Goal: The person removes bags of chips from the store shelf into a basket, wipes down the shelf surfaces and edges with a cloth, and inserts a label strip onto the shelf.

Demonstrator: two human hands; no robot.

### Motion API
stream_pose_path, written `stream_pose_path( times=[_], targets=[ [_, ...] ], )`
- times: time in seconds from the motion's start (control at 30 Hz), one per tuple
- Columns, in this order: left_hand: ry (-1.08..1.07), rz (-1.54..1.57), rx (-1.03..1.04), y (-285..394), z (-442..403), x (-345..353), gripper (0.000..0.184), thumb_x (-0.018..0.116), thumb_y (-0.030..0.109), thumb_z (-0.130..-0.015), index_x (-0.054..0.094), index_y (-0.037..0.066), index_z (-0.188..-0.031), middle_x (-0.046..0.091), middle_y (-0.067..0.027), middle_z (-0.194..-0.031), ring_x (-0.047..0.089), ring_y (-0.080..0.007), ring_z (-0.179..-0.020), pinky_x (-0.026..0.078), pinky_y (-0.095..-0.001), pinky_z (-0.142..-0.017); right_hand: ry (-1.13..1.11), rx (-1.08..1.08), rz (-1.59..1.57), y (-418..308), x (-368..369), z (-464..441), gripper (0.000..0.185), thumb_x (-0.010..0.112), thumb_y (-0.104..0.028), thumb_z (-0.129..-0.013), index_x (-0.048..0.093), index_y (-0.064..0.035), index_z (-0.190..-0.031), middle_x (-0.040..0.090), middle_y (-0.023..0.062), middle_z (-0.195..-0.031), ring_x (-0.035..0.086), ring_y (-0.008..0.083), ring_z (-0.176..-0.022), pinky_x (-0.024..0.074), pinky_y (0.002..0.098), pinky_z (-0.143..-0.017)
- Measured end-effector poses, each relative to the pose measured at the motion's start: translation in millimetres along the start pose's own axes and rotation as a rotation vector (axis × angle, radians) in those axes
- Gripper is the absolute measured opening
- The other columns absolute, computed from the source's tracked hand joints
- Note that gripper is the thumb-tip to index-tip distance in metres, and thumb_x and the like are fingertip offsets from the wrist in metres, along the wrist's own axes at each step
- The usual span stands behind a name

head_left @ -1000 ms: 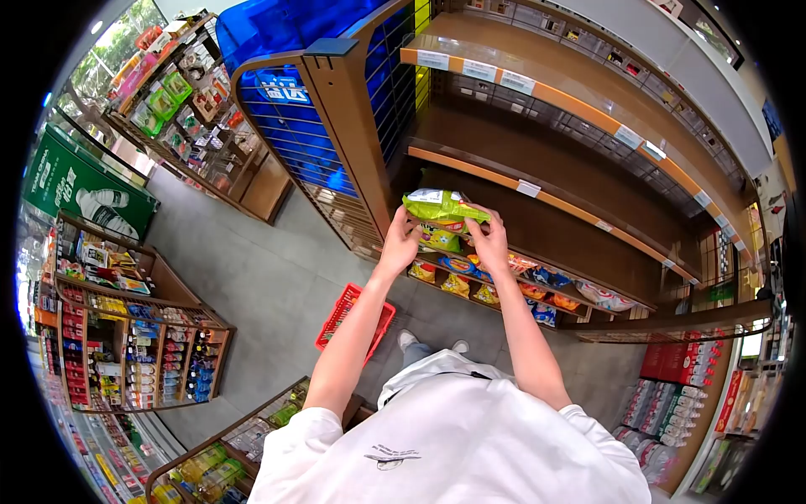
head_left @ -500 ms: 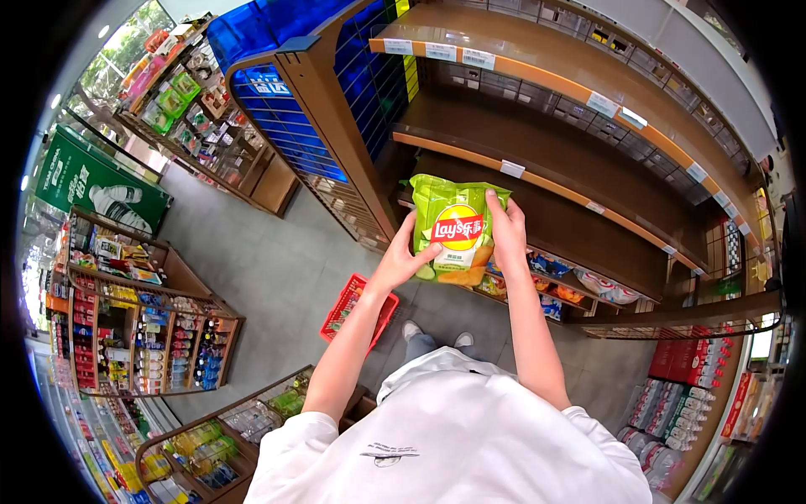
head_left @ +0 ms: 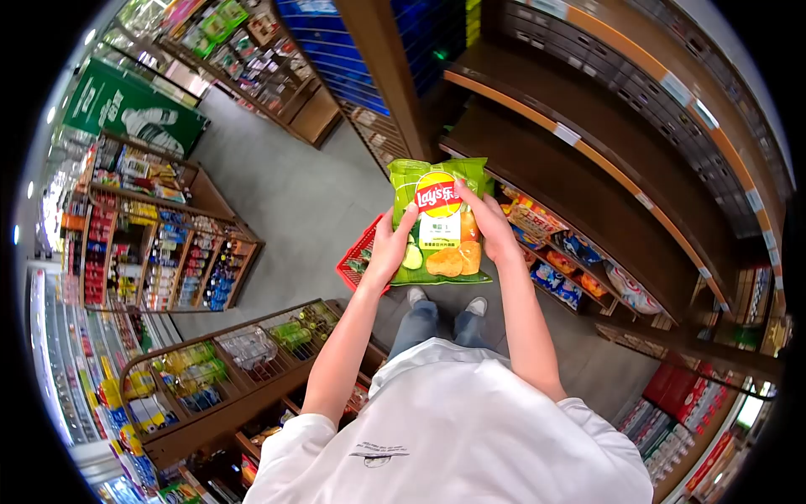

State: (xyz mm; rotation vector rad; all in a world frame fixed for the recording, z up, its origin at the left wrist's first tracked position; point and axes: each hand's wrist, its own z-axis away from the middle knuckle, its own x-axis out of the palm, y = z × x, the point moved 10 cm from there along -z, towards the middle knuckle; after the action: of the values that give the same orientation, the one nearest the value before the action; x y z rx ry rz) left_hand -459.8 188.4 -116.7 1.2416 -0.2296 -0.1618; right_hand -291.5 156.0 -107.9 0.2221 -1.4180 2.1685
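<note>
A green Lay's chip bag (head_left: 441,227) is held upright in front of me, its printed front facing up toward the camera. My left hand (head_left: 393,244) grips the bag's left edge, thumb on the front. On the right edge my right hand (head_left: 489,225) holds it, with the thumb over the red logo. Partly behind my left hand and the bag, a red basket (head_left: 357,259) stands on the floor, with something green inside.
Brown shelving (head_left: 579,168) rises on the right, with snack bags (head_left: 558,277) on its lower levels. A bottle rack (head_left: 180,260) stands at the left. Close by at the lower left is another display rack (head_left: 243,357). Grey floor (head_left: 294,202) lies between them.
The bag has tipped from lying flat to showing its front, and both hands have shifted slightly with it. The view has turned, so the basket now appears closer behind the bag.
</note>
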Motion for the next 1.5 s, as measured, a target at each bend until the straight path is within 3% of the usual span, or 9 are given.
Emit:
stream_pose_path(
  times=[0.3,0.5,0.63,0.67,0.97,1.17,1.27,1.37,1.5],
  targets=[
    [0.055,0.071,0.045,-3.3,-6.0,-66.2,0.049,0.056,0.038,-0.097,0.057,-0.004,-0.122,0.065,-0.0098,-0.112,0.059,-0.0127,-0.1,0.046,-0.0274,-0.089,-0.014,0.024,0.148,15.8,65.0,-20.8,0.065,0.073,-0.038,-0.085,0.048,0.0025,-0.129,0.062,0.0114,-0.119,0.061,0.0176,-0.105,0.047,0.0299,-0.092],
    [0.074,0.194,0.161,19.2,-7.7,-162.9,0.049,0.057,0.039,-0.096,0.057,-0.004,-0.12,0.064,-0.009,-0.112,0.058,-0.0132,-0.102,0.045,-0.0283,-0.09,-0.2,-0.032,0.363,43.1,145.5,-44.4,0.041,0.068,-0.028,-0.09,0.059,0.0005,-0.119,0.066,0.0079,-0.112,0.062,0.0127,-0.1,0.048,0.0286,-0.087],
    [0.06,0.0,-0.004,-5.9,-8.7,-215.4,0.051,0.063,0.04,-0.092,0.056,0.001,-0.124,0.064,-0.0048,-0.11,0.06,-0.0091,-0.096,0.048,-0.024,-0.08,-0.243,0.015,0.477,83.1,182.1,-62.9,0.041,0.07,-0.026,-0.089,0.06,0.0016,-0.118,0.067,0.0078,-0.111,0.062,0.0125,-0.099,0.0475,0.0286,-0.088],
    [0.077,0.06,-0.009,-10.6,-3.8,-225.5,0.049,0.067,0.035,-0.091,0.057,0.0,-0.123,0.065,-0.0057,-0.111,0.06,-0.0112,-0.1,0.049,-0.027,-0.086,-0.28,0.023,0.507,96.7,188.2,-66.7,0.041,0.07,-0.026,-0.089,0.06,0.0015,-0.117,0.067,0.0082,-0.111,0.062,0.0124,-0.098,0.0475,0.0286,-0.088],
    [0.234,0.214,-0.172,-176.8,18.4,-264.2,0.045,0.073,0.017,-0.085,0.056,-0.002,-0.122,0.065,-0.0093,-0.113,0.062,-0.0157,-0.102,0.05,-0.0326,-0.092,-0.448,0.225,0.917,234.9,158.4,-110.5,0.038,0.074,-0.019,-0.084,0.063,0.0007,-0.115,0.07,0.0094,-0.104,0.064,0.0139,-0.094,0.0501,0.0299,-0.085],
    [0.388,0.221,-0.364,-328.0,24.0,-252.7,0.047,0.074,0.005,-0.082,0.055,0.0,-0.124,0.064,-0.0078,-0.114,0.06,-0.014,-0.106,0.052,-0.0293,-0.09,-0.512,0.42,1.067,364.1,88.0,-162.9,0.042,0.077,-0.006,-0.075,0.067,-0.0029,-0.116,0.067,0.0143,-0.116,0.063,0.021,-0.108,0.0473,0.0318,-0.096],
    [0.486,0.272,-0.387,-387.0,5.4,-251.7,0.045,0.073,0.001,-0.081,0.056,-0.002,-0.122,0.065,-0.0077,-0.108,0.063,-0.0127,-0.098,0.053,-0.0254,-0.084,-0.636,0.273,1.212,397.5,91.1,-195.6,0.04,0.076,-0.001,-0.071,0.073,-0.0126,-0.109,0.062,0.0151,-0.126,0.058,0.0244,-0.119,0.0452,0.0343,-0.101],
    [0.671,0.195,-0.394,-454.3,-11.1,-256.6,0.042,0.07,-0.002,-0.082,0.055,-0.006,-0.121,0.065,-0.0089,-0.107,0.062,-0.0132,-0.096,0.052,-0.0252,-0.082,-0.724,0.181,1.263,455.5,74.6,-231.5,0.039,0.076,-0.001,-0.072,0.073,-0.0123,-0.109,0.062,0.014,-0.127,0.058,0.0247,-0.12,0.0462,0.0341,-0.1],
    [0.853,0.151,-0.329,-496.1,-41.9,-263.4,0.04,0.067,-0.005,-0.083,0.056,-0.007,-0.122,0.064,-0.0167,-0.118,0.06,-0.0182,-0.108,0.049,-0.03,-0.093,-0.807,0.148,1.211,509.4,56.4,-276.1,0.04,0.073,0.001,-0.074,0.072,-0.0126,-0.112,0.06,0.0126,-0.129,0.059,0.0262,-0.117,0.0473,0.0344,-0.1]
  ],
)
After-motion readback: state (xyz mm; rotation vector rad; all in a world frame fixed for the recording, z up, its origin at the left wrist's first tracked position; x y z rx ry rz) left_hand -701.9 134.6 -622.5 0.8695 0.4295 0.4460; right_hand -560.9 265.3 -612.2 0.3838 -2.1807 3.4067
